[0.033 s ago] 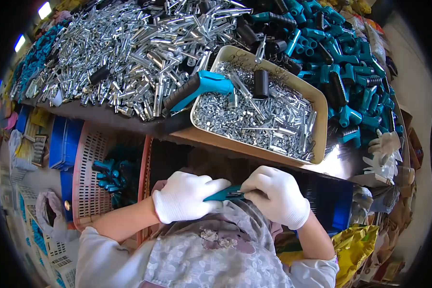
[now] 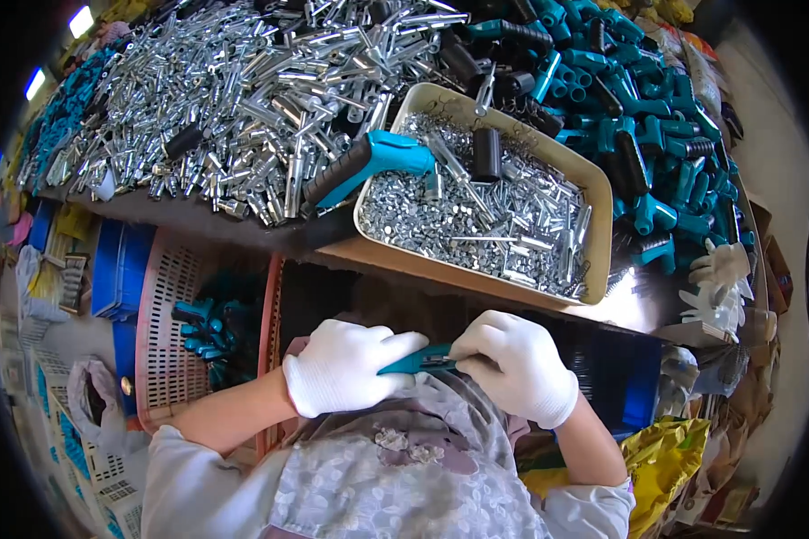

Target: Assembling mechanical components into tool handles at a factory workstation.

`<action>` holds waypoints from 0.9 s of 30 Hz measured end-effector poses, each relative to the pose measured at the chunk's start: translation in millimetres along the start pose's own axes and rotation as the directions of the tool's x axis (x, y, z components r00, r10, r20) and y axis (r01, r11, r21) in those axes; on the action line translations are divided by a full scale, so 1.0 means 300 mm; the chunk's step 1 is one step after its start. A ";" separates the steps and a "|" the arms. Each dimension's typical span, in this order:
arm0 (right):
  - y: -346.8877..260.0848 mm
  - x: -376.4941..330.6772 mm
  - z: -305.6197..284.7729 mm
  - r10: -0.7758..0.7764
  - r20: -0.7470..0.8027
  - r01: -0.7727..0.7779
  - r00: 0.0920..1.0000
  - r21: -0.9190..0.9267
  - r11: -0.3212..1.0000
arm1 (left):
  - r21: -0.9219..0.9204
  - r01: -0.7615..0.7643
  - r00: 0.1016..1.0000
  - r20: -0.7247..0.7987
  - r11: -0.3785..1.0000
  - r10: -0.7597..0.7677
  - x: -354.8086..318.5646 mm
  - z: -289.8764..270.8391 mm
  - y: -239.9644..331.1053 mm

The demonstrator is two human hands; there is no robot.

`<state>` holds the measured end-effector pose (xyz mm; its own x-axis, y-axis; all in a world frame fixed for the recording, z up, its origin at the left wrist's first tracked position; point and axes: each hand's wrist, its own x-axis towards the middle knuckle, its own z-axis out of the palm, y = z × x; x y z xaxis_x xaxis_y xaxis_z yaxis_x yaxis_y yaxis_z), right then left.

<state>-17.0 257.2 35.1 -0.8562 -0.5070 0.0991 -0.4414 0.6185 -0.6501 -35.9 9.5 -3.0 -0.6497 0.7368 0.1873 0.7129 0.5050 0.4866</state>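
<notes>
Both my hands wear white gloves and meet in front of my apron. A teal plastic tool handle (image 2: 406, 361) is gripped between the thumb and fingers of my left hand (image 2: 343, 366). Metal shows at its right end (image 2: 439, 360). At that same end, the fingers of my right hand (image 2: 518, 366) are pinched together; what they hold is mostly hidden by the glove. Beyond my hands, another teal and black handle (image 2: 368, 166) leans over the left rim of a cream tray (image 2: 607, 216), which is full of small metal parts, pins and springs.
Shiny metal tubes (image 2: 243, 99) are heaped at the back left, and teal and black handles (image 2: 643, 135) at the back right. A pink basket (image 2: 164, 332) with teal parts stands at the left. Right of my hands is a blue bin (image 2: 640, 386), near a yellow bag (image 2: 670, 463).
The teal handle has turned very slightly, and the metal at its right end shows a little differently. My hands stay in almost the same place.
</notes>
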 end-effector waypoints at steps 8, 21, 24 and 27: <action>0.020 0.003 0.072 -0.184 -0.065 0.175 0.981 -0.122 0.977 | -0.041 0.021 0.999 -0.047 0.999 -0.023 0.000 0.022 0.005; 0.006 0.049 -0.001 0.190 0.252 -0.180 0.949 -0.060 0.982 | -0.004 0.014 1.000 0.006 1.000 -0.014 -0.010 0.013 0.038; 0.076 0.068 0.001 0.198 0.573 -0.360 0.795 0.183 0.915 | 0.001 -0.050 0.999 0.001 0.999 0.050 -0.012 -0.012 0.054; 0.065 0.049 0.033 0.142 0.539 -0.304 0.831 0.224 0.926 | 0.001 -0.047 0.999 -0.017 0.999 0.047 -0.022 -0.008 0.045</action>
<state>-35.5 255.9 16.5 -0.6292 -0.6568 -0.4156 -0.0887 0.5919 -0.8011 -22.5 10.3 4.5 -0.6199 0.7521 0.2239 0.7429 0.4706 0.4760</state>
